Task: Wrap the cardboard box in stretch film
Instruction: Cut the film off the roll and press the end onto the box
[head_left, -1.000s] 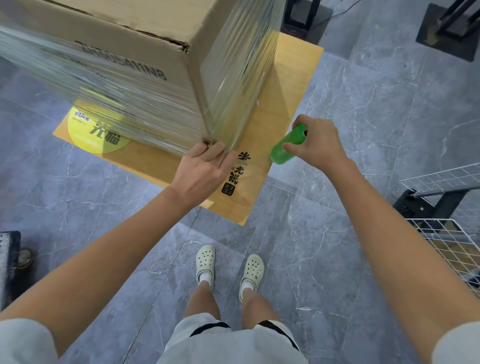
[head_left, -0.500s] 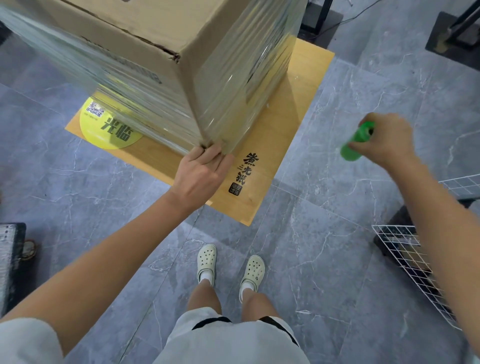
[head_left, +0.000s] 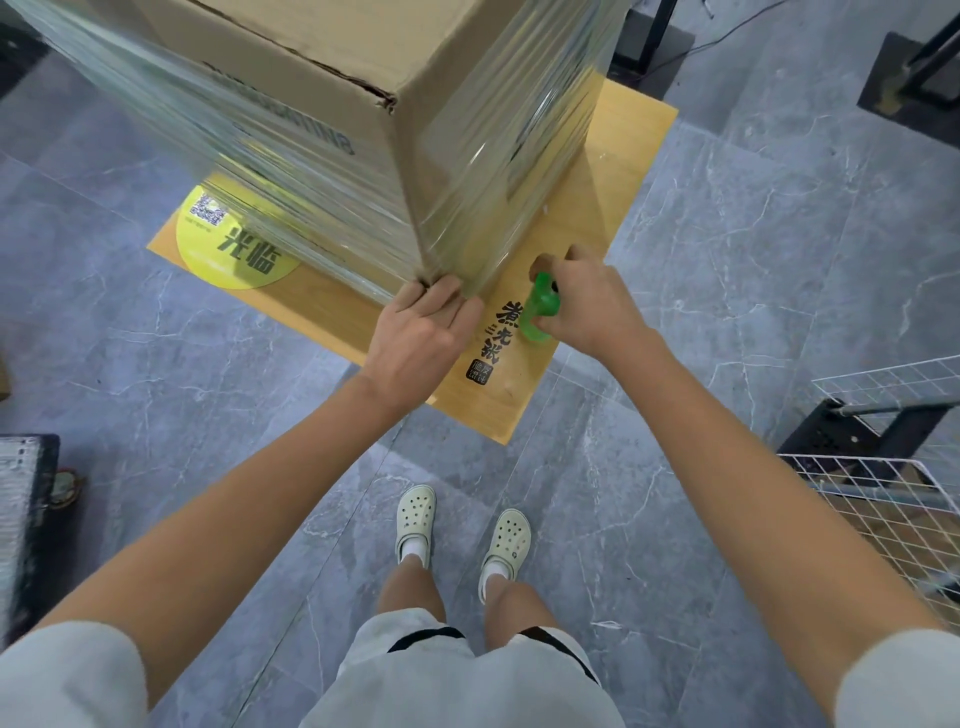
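Observation:
A tall cardboard box (head_left: 332, 67) stands on a low wooden board (head_left: 618, 171). Clear stretch film (head_left: 483, 176) covers its two visible sides from below the top edge down to the base. My left hand (head_left: 421, 338) presses flat against the box's near bottom corner, fingers on the film. My right hand (head_left: 592, 306) grips a green-handled film roll (head_left: 540, 306) just right of that corner, low over the board. The roll's film end is hidden behind my fingers.
The board carries a yellow round sticker (head_left: 228, 249) and black printed characters (head_left: 496, 332). A white wire basket (head_left: 893, 499) on a black frame stands at the right. Black stand bases (head_left: 909, 78) sit at the back. My feet (head_left: 462, 530) stand on grey tiles.
My right hand swung out to the right with the green roll, then came back in close to the box's bottom corner. My left hand stayed pressed on that corner.

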